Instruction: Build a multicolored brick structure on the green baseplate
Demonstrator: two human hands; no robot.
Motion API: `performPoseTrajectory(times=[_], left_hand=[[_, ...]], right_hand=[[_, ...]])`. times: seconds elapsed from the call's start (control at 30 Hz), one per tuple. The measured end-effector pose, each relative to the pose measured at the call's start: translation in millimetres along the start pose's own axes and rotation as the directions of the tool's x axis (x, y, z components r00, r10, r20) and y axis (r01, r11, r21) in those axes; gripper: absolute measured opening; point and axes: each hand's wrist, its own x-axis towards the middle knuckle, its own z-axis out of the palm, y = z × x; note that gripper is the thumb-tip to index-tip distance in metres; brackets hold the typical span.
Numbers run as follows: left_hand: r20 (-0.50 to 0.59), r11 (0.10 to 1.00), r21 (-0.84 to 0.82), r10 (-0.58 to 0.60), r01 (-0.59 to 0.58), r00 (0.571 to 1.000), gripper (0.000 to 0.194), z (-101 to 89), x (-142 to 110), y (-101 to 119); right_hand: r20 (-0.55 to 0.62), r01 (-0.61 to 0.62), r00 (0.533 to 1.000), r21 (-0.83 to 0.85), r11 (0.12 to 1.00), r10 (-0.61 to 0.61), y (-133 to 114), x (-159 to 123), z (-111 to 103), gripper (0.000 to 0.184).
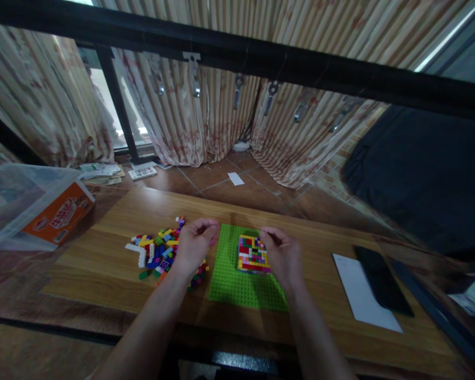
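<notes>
A green studded baseplate (225, 282) lies on the wooden table, bearing a low multicoloured block of toy bricks (253, 258). My right hand (283, 256) is at the block's right side, thumb and fingers pinched near its far right corner; anything between them is too small to make out. Over the baseplate's far left edge is my left hand (196, 245), its fingers curled and thumb tip against them. What it may hold is hidden. A loose pile of toy bricks (164, 256) in many colours spreads beside and partly behind my left hand.
On the table's right side, a black phone-like slab (383, 282) overlaps a white sheet (360, 293). A clear plastic bin (31, 182) with an orange label stands left of the table (103, 253). A dark bar (237, 50) with hanging metal pieces crosses in front of the curtains.
</notes>
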Motion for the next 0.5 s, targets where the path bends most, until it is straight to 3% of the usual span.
performPoseTrajectory(times=[0.1,0.17,0.2,0.27,0.37,0.43,0.5], left_hand=[[0.034,0.985,0.155,0.071,-0.076,0.997,0.019,-6.2,4.4,-2.7],[0.060,0.906,0.386,0.165,-0.175,0.985,0.013,-10.1,6.1,-3.7],[0.085,0.818,0.527,0.219,-0.231,0.972,0.012,-11.6,6.1,-3.9],[0.190,0.550,0.764,0.307,-0.337,0.933,0.012,-13.1,4.3,-4.3],[0.359,0.175,0.888,0.311,-0.424,0.880,0.016,-11.6,-0.9,-6.3],[0.411,0.045,0.897,0.282,-0.440,0.867,0.023,-9.9,-3.5,-8.3],[0.433,-0.012,0.895,0.266,-0.446,0.861,0.026,-8.9,-4.4,-9.6]], right_hand=[[-0.059,-0.006,0.998,-0.009,1.000,0.005,2.2,4.7,-6.4,0.021],[-0.072,-0.006,0.997,-0.015,1.000,0.005,1.8,5.8,-8.4,0.022],[-0.070,-0.006,0.998,-0.018,1.000,0.005,1.1,5.7,-8.7,0.022],[-0.058,-0.006,0.998,-0.024,1.000,0.004,-0.3,4.8,-8.5,0.022],[-0.044,0.001,0.999,-0.030,1.000,-0.003,-1.7,3.1,-8.5,0.022],[-0.044,0.002,0.999,-0.030,1.000,-0.004,-1.4,2.5,-9.4,0.022],[-0.046,-0.007,0.999,-0.025,1.000,0.006,-0.1,2.2,-10.4,0.022]])
